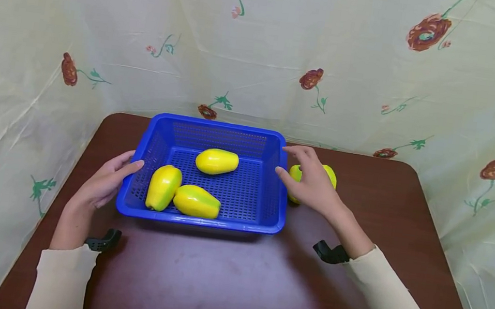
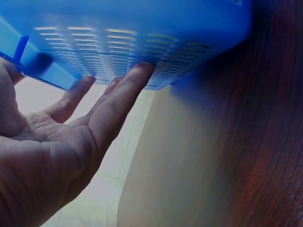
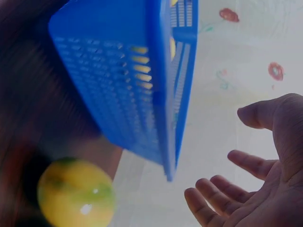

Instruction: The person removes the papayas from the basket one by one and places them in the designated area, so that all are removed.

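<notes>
A blue perforated plastic basket [image 1: 198, 220] stands on the table with three yellow papayas inside: one lies at the back [image 1: 217, 162], two near the front left, one upright-angled [image 1: 164, 188] and one lying sideways [image 1: 196, 201]. My left hand [image 1: 105, 183] holds the basket's left side, thumb over the rim. In the left wrist view its fingers [image 2: 118, 101] touch the slotted outer wall. My right hand [image 1: 312, 181] hovers by the right rim, fingers spread, apart from the basket in the right wrist view. Beneath it, yellow-green fruit [image 3: 75, 194] sits on the table, partly hidden in the head view.
The dark brown table [image 1: 376, 213] extends to the right of the basket and in front of it. A pale floral curtain [image 1: 261, 47] hangs close behind the table and along both sides. Black wrist mounts [image 1: 330, 252] sit on both wrists.
</notes>
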`<state>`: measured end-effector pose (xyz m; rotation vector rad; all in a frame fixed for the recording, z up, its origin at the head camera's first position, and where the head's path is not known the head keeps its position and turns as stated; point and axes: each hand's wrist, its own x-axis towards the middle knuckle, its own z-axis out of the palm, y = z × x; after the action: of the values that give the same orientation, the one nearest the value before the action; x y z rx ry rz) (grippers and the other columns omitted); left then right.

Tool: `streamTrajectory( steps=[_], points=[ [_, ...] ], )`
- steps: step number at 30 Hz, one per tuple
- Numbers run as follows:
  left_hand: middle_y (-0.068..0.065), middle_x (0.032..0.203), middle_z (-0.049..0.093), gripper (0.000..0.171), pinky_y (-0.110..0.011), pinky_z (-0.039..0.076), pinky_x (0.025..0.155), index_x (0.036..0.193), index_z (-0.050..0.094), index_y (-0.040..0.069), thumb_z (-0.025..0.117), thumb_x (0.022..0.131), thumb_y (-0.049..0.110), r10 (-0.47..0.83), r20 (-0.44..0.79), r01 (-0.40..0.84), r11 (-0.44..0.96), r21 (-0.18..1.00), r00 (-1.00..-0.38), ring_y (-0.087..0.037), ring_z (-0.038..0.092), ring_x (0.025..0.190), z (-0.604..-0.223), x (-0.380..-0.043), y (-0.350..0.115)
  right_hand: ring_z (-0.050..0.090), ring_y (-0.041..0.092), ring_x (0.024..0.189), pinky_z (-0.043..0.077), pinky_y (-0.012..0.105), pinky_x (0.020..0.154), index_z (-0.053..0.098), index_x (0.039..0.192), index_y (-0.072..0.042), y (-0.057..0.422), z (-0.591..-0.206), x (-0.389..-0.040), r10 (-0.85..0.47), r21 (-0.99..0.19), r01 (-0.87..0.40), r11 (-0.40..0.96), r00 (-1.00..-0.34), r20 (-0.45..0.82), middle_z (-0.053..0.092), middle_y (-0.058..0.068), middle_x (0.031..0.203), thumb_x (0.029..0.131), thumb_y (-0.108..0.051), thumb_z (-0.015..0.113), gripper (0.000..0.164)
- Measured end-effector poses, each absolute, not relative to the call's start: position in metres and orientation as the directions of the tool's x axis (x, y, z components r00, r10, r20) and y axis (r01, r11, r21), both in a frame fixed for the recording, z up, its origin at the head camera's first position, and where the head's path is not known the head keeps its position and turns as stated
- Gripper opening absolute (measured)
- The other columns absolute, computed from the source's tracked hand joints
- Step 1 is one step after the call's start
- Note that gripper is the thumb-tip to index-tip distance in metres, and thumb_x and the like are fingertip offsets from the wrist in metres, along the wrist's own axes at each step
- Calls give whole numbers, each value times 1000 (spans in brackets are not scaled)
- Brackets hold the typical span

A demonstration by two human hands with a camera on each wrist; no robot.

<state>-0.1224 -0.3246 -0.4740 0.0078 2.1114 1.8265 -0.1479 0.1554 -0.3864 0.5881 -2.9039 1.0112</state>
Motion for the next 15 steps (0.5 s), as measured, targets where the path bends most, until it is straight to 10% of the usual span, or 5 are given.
streamTrajectory(
  steps=[15],
  points=[
    [-19, 159, 41, 68, -34, 66, 90, 168, 23, 12, 50, 112, 39, 225, -265, -230, 171, 958, -938, -1, 70, 113, -474, -121, -328, 60, 28, 131, 62, 46, 90, 57, 148, -15, 110, -368, -150, -485, -530, -426, 733, -874, 31, 55, 10, 148, 102, -37, 68, 52]
  ],
)
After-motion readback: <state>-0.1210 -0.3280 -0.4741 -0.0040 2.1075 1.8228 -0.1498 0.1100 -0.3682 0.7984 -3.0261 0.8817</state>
